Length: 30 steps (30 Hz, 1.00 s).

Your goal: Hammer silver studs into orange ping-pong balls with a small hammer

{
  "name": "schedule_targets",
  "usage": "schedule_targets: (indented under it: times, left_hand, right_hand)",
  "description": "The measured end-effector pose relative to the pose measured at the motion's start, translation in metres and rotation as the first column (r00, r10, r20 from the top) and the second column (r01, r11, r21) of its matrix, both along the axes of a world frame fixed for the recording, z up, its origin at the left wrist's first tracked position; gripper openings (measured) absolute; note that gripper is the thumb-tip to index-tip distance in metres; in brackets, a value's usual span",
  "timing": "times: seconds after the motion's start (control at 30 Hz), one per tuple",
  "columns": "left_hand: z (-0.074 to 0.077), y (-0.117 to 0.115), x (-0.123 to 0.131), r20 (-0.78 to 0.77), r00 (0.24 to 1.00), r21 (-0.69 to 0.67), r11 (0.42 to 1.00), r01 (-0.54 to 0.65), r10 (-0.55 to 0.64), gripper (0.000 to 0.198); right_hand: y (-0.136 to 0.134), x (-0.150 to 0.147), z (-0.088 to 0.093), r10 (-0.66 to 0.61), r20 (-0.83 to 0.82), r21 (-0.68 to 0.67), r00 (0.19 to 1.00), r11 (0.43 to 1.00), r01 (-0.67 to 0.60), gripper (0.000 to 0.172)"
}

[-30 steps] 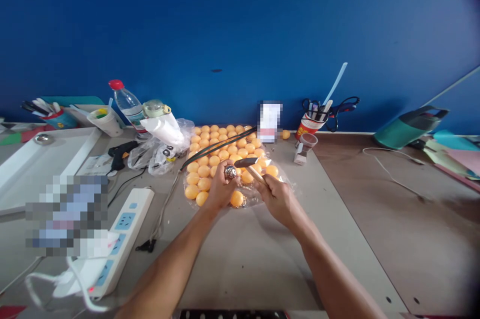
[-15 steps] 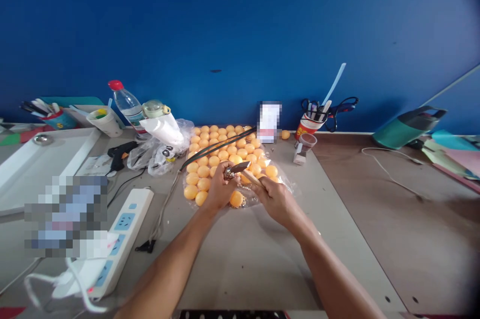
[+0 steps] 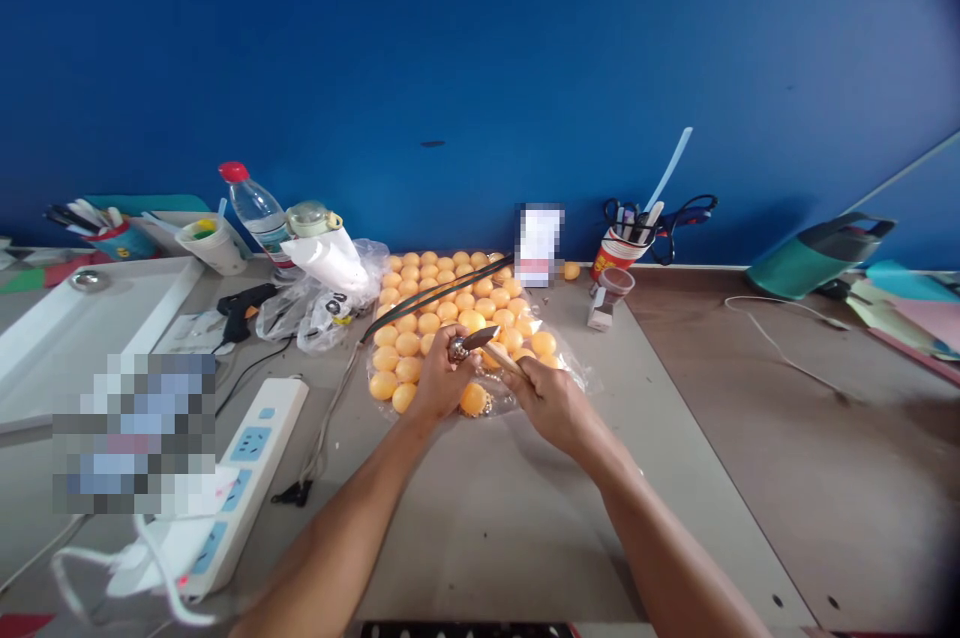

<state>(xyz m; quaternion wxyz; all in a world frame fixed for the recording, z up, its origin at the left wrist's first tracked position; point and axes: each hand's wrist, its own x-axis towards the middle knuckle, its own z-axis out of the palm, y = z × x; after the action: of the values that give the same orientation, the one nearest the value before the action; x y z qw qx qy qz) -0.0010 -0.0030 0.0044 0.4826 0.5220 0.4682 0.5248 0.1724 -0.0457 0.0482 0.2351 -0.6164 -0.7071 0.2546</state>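
My right hand (image 3: 559, 403) is closed round the light wooden handle of a hammer (image 3: 505, 358). The hammer's dark, tapered head points up and right, close to the fingers of my left hand (image 3: 442, 378). Between thumb and fingers, my left hand grips a shiny round metal piece (image 3: 457, 348), touching or next to the hammer head; I cannot tell whether the two are joined. Beneath both hands lies a clear plastic bag of orange balls (image 3: 427, 322). One orange ball (image 3: 473, 399) with small shiny beads by it sits just below my hands.
A dark strap (image 3: 439, 293) lies across the balls. To the left are a power strip (image 3: 247, 463), a glue gun (image 3: 241, 313), a plastic bottle (image 3: 255, 213) and a white tray (image 3: 161, 290). On the right stand a red cup (image 3: 616, 253) of tools and a green bottle (image 3: 814, 258).
Both hands keep nearly the same pose and grip. The whole view has shifted very slightly; nothing was picked up or let go.
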Motion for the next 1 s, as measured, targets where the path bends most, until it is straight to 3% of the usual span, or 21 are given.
schedule_targets:
  times: [0.13,0.23,0.3,0.4,0.77,1.0]
  left_hand:
    - [0.007,0.001,0.000,0.306,0.952,-0.103,0.994,0.045,-0.011,0.031]
    - [0.012,0.004,0.000,0.577,0.816,-0.147,0.977,0.152,-0.040,0.027]
    - [0.014,0.005,-0.001,0.662,0.749,-0.177,0.965,0.192,-0.027,0.027]
    - [0.015,0.006,-0.003,0.702,0.712,-0.231,0.946,0.229,-0.001,0.030]
    - [0.018,0.006,-0.002,0.694,0.719,-0.360,0.883,0.301,0.038,0.044]
    - [0.018,0.006,-0.004,0.690,0.722,-0.382,0.874,0.301,0.053,0.048]
  right_hand:
    - [0.000,0.000,-0.001,-0.031,-0.038,0.036,0.999,0.999,0.032,0.032]
    - [0.001,-0.001,-0.001,-0.030,-0.029,0.017,0.999,0.999,0.030,0.031]
    - [0.001,-0.002,-0.001,-0.015,0.012,0.002,1.000,1.000,0.015,0.030]
    - [0.000,-0.003,0.000,-0.012,0.015,0.009,1.000,1.000,0.012,0.030]
    - [-0.001,-0.005,-0.003,-0.025,-0.023,0.051,0.999,0.998,0.026,0.030]
    - [-0.002,-0.005,0.000,-0.009,-0.030,0.036,1.000,0.999,0.010,0.030]
